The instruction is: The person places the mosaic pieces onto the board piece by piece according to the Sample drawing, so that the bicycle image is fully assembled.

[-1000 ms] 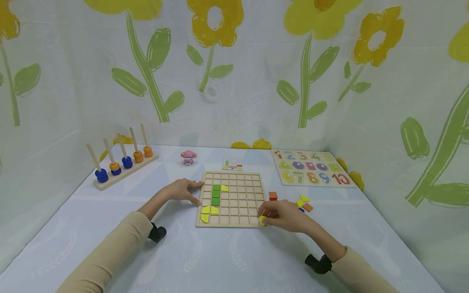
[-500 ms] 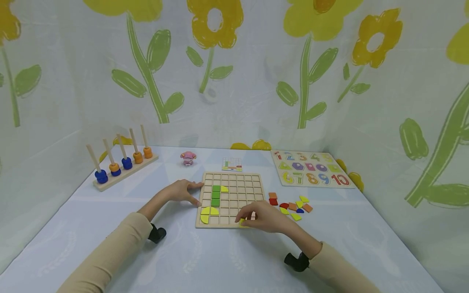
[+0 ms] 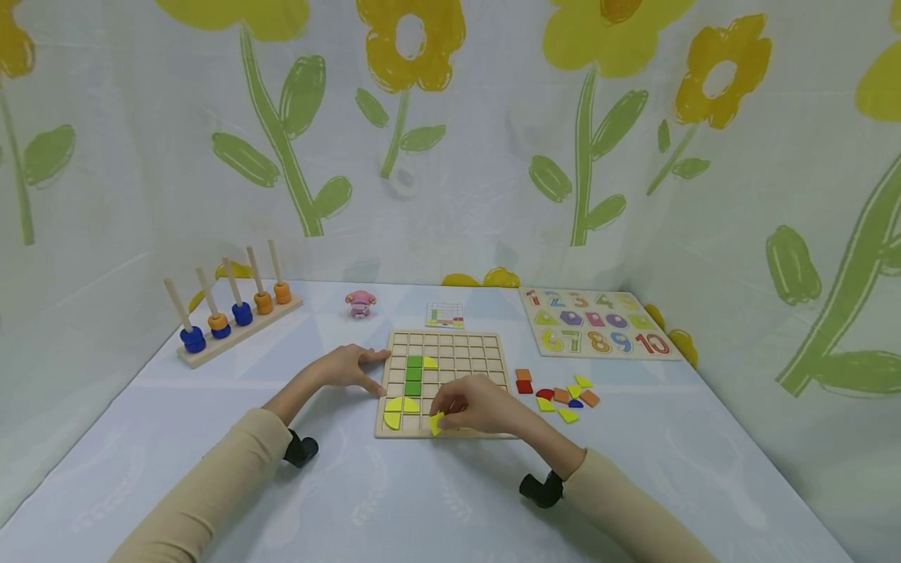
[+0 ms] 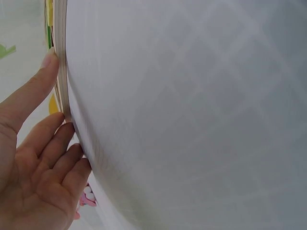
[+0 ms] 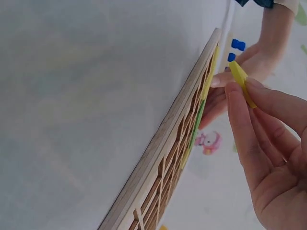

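Observation:
A wooden grid board (image 3: 464, 362) lies on the table, with green square tiles (image 3: 414, 375) and yellow rounded tiles (image 3: 402, 405) set in its left part. My right hand (image 3: 475, 405) pinches a small yellow tile (image 5: 243, 84) between thumb and fingertips, over the board's front rows. The right wrist view shows this tile tilted and clear of the board. At the board's left edge rests my left hand (image 3: 346, 367), thumb and fingers spread and touching the rim. Those fingers (image 4: 53, 134) are fairly straight in the left wrist view.
Loose red, orange, yellow and blue tiles (image 3: 561, 396) lie right of the board. Behind it are a pattern card (image 3: 445, 315) and a pink figurine (image 3: 361, 303). A peg stacker (image 3: 242, 328) stands at the back left, a number puzzle (image 3: 598, 324) at the back right.
My right hand has carried the yellow tile leftward from the board's front right corner to its front middle-left, uncovering the loose tiles. The left hand has stayed at the rim.

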A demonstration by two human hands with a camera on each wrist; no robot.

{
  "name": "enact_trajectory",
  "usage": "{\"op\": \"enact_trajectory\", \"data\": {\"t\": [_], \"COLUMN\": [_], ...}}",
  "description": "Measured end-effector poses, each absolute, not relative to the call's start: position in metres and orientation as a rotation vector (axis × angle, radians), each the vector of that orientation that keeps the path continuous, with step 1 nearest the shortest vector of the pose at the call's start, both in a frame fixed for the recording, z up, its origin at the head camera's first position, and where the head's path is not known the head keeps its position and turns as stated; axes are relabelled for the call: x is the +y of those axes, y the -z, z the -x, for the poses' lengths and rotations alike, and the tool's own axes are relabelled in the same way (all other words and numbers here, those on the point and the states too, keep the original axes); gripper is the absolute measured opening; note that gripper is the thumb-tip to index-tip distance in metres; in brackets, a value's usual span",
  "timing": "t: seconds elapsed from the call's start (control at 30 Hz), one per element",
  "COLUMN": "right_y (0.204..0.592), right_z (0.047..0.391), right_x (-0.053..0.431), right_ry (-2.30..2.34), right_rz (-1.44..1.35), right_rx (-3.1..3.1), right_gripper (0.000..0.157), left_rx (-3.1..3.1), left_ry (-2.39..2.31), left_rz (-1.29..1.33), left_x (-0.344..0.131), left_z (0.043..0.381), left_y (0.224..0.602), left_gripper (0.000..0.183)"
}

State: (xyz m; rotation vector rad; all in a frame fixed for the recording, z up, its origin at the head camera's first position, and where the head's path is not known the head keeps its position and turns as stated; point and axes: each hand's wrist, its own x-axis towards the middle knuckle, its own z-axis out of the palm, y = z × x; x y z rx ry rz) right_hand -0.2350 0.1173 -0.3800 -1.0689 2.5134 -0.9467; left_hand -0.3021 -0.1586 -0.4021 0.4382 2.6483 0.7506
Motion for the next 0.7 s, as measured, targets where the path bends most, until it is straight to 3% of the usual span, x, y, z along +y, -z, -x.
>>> {"op": "enact_trajectory", "data": {"t": [0.7], "right_y": [0.383], "right_z": [0.252], "right_x": [0.073], "right_ry": [0.813], "right_rz": [0.984], "right_rx": [2.566], "right_gripper": [0.009], "left_rx": [2.636], "left_ry": [-0.762], "left_rz": [-0.45], "left_x": [-0.16], "left_z": [0.303], "left_y": [0.4], "left_gripper": [0.083]}}
